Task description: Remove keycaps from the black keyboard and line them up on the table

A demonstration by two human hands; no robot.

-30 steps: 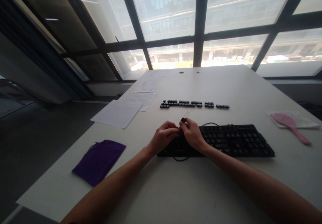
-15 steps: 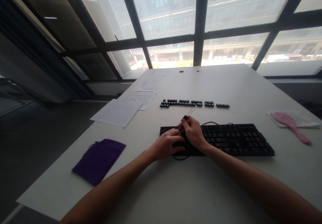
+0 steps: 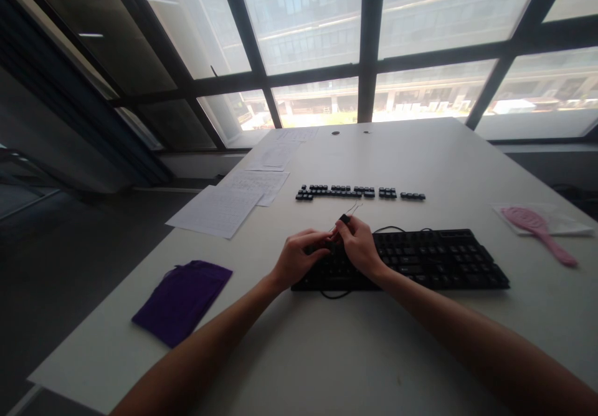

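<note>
A black keyboard lies in front of me, its left part under both hands. My right hand is closed over its upper left area and grips a wire keycap puller, whose thin wire ends point up and away. A small black piece shows at the right fingertips. My left hand meets the right one there, thumb and forefinger drawn together; what lies between them is too small to make out. Beyond the keyboard, several loose black keycaps stand in rows on the white table.
At the left lies a purple cloth pouch, with printed paper sheets behind it. A pink hairbrush rests partly on a clear plastic bag at the right. Cables loop around the keyboard. Large windows stand behind the table.
My left hand has shifted left and its fingers, spread over the keys before, are now drawn together by the right fingertips. The right hand and the keycap puller stay nearly in place.
</note>
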